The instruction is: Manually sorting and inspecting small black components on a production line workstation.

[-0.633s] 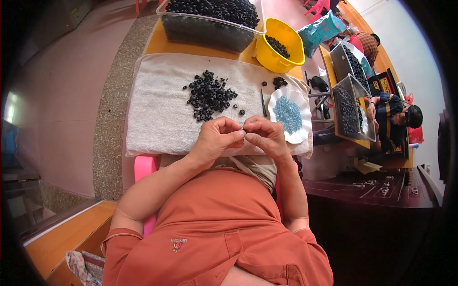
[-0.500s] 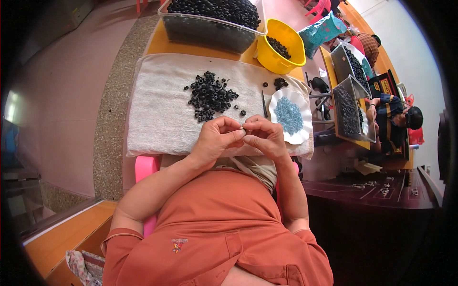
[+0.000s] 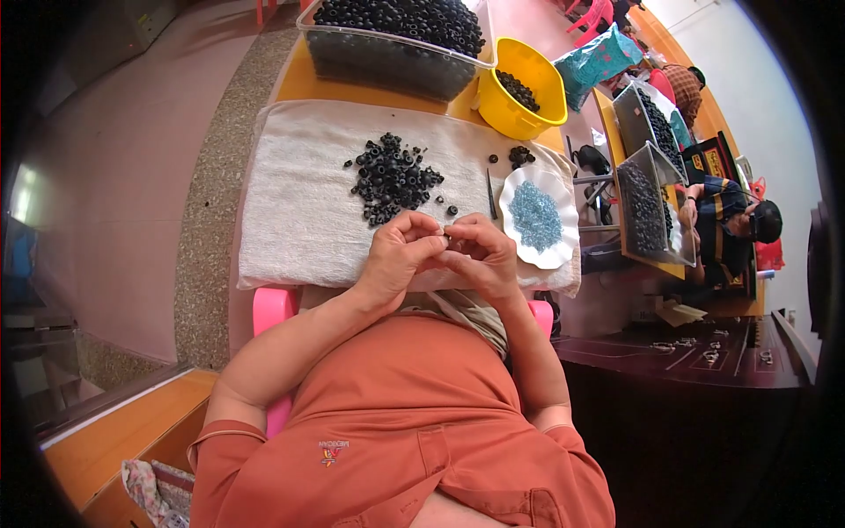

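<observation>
My left hand [image 3: 399, 257] and my right hand [image 3: 483, 257] meet over the near edge of the white towel [image 3: 299, 194]. Both are closed in a pinch, fingertips touching around a small dark piece [image 3: 447, 236], mostly covered by the fingers. Beyond my left hand lies a loose pile of small black ring-shaped parts [image 3: 387, 176]; a single black part [image 3: 451, 211] sits just past my fingertips. To the right of my right hand stands a white scalloped dish [image 3: 563, 251] holding tiny clear-blue pieces [image 3: 535, 216]. A thin dark pointed tool [image 3: 492, 194] lies beside the dish.
At the table's far side stand a clear bin [image 3: 387, 75] full of black parts and a yellow tub [image 3: 546, 75] with more. A small black cluster [image 3: 521, 157] rests near the dish. On the right, a person [image 3: 735, 216] works beside clear bins [image 3: 642, 202].
The fingers of both hands have shifted slightly around the small piece, and my right fingers sit a bit differently. The whole view has moved a little; the piles look the same.
</observation>
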The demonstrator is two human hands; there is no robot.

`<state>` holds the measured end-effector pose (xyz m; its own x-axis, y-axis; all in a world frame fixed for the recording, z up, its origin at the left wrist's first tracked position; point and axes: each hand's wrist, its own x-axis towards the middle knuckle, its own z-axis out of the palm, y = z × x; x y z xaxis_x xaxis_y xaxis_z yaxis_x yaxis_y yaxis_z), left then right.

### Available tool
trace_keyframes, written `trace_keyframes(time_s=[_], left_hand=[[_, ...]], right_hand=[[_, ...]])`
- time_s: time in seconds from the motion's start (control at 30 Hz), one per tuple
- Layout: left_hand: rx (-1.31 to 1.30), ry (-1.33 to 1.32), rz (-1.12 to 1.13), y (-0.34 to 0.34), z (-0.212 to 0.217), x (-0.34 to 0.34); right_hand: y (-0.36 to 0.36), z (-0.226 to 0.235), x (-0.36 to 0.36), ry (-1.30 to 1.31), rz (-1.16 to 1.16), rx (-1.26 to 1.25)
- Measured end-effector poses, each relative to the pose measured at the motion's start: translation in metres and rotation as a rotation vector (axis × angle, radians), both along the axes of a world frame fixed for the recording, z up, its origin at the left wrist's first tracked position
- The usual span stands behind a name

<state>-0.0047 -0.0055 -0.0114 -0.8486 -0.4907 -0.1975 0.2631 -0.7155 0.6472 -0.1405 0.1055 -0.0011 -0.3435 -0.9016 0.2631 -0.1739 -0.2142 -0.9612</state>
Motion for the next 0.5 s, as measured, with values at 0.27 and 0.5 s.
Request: trace_keyframes(time_s=[0.27, 0.5], left_hand=[[-0.009, 0.014, -0.011, -0.001, -0.004, 0.000], [-0.021, -0.013, 0.011, -0.001, -0.005, -0.001]], right_hand=[[-0.002, -0.006, 0.000, 0.177, -0.051, -0.025], [-0.009, 0.008, 0.013, 0.620, -0.233, -0.091]])
